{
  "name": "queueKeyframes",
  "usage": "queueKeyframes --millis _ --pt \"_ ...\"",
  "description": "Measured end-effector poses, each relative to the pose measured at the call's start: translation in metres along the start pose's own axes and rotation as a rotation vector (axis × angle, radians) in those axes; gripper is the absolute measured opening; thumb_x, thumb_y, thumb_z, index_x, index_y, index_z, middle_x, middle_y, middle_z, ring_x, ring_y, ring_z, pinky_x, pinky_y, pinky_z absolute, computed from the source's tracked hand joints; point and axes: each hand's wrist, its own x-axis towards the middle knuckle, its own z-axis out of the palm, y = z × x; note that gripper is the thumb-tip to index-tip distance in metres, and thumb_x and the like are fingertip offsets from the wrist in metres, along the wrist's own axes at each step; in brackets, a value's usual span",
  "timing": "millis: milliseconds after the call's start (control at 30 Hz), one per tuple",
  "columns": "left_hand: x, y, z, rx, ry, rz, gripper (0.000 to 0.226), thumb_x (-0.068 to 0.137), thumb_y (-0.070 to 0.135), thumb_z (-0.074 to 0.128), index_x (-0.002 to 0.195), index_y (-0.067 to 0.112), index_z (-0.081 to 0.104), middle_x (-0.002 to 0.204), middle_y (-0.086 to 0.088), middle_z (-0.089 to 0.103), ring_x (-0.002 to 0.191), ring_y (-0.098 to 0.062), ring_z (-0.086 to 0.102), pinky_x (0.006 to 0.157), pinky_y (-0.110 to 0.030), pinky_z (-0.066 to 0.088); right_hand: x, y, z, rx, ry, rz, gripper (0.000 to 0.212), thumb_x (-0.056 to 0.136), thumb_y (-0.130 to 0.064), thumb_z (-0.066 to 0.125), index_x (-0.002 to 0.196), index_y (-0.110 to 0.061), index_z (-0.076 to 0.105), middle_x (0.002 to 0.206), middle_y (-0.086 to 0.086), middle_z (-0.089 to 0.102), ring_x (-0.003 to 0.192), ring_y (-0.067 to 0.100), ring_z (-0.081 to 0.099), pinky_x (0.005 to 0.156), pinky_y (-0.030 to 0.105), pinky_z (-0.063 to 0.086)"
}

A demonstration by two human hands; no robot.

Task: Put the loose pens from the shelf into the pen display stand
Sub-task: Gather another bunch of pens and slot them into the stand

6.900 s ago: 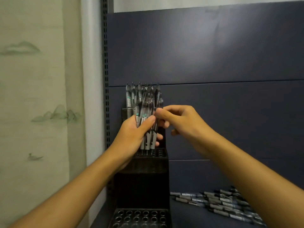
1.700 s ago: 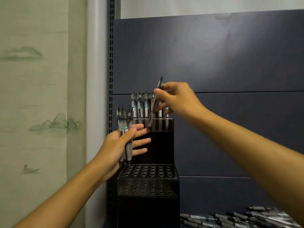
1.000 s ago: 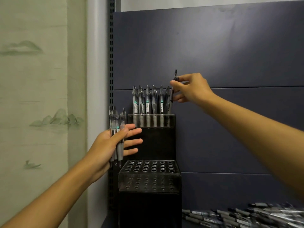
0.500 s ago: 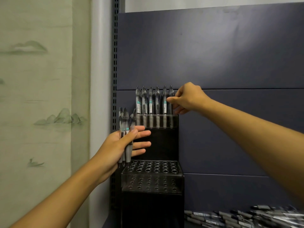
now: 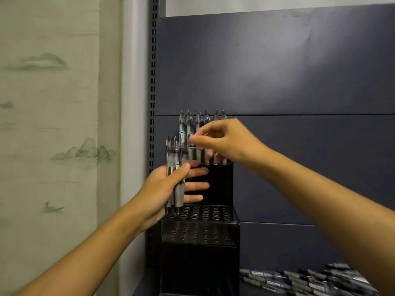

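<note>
Upright in the left hand (image 5: 162, 189), a small bunch of pens (image 5: 175, 178) is held beside the black pen stand (image 5: 199, 231).

Its thumb presses the bunch against the palm, fingers straight behind. The right hand (image 5: 224, 142) hangs before the row of pens (image 5: 192, 124) in the stand's top tier; thumb and forefinger nearly meet, and whether that narrow grip holds anything cannot be told. Loose pens (image 5: 303, 280) lie on the shelf at lower right.

A motion-blurred right hand (image 5: 224, 142) masks the lower barrels of clear-bodied pens (image 5: 197, 124) standing in the black tiered plastic display stand (image 5: 199, 231); the frame's bottom edge crops grey loose pens (image 5: 303, 280).
</note>
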Motion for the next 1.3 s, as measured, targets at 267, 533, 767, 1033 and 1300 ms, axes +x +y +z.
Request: queueKeyframes --millis 267,533,767,1033,1300 --pt "-0.004 0.005 0.003 0.019 -0.025 0.026 0.032 0.102 0.023 0.041 0.127 0.012 0.058 0.118 -0.008 0.072 0.105 -0.030 0.070 0.084 -0.042 0.060 -0.010 0.001 0.022 -0.060 -0.041 -0.024 0.023 0.091 -0.039 0.067 0.092 -0.019 0.078 0.085 -0.003 0.075 0.073 -0.003 0.063 0.071 0.017 0.051" --pt "-0.011 0.002 -0.032 -0.031 0.157 0.023 0.029 0.101 0.022 0.043 0.121 0.010 0.061 0.113 -0.009 0.073 0.102 -0.027 0.072 0.082 -0.040 0.060 0.004 -0.013 0.024 0.133 0.141 -0.004 0.019 0.098 -0.029 0.060 0.107 -0.016 0.070 0.090 -0.001 0.072 0.075 0.017 0.075 0.058 0.021 0.055" --pt "-0.025 -0.007 -0.065 0.065 0.307 -0.005 0.026 0.101 0.025 0.046 0.116 0.010 0.063 0.101 -0.004 0.076 0.085 -0.023 0.075 0.073 -0.033 0.062 0.010 0.010 0.037 0.063 0.183 0.075 0.025 0.097 -0.026 0.063 0.115 -0.009 0.068 0.089 0.005 0.073 0.069 0.015 0.074 0.060 0.023 0.059" --pt "-0.035 -0.009 -0.073 0.126 0.329 -0.018 0.024 0.100 0.026 0.048 0.110 0.013 0.065 0.095 -0.003 0.077 0.079 -0.021 0.075 0.069 -0.031 0.062 0.005 0.027 0.058 0.028 0.102 0.134 0.035 0.097 -0.026 0.062 0.126 -0.006 0.064 0.093 0.004 0.074 0.071 0.014 0.075 0.063 0.024 0.061" --pt "-0.035 -0.012 -0.073 0.118 0.375 0.004 0.022 0.100 0.025 0.050 0.108 0.012 0.066 0.088 -0.002 0.076 0.075 -0.019 0.074 0.065 -0.028 0.062 0.001 0.033 0.072 -0.036 0.056 0.138 0.032 0.097 -0.027 0.061 0.124 -0.011 0.064 0.096 0.005 0.074 0.070 0.013 0.074 0.067 0.028 0.062"
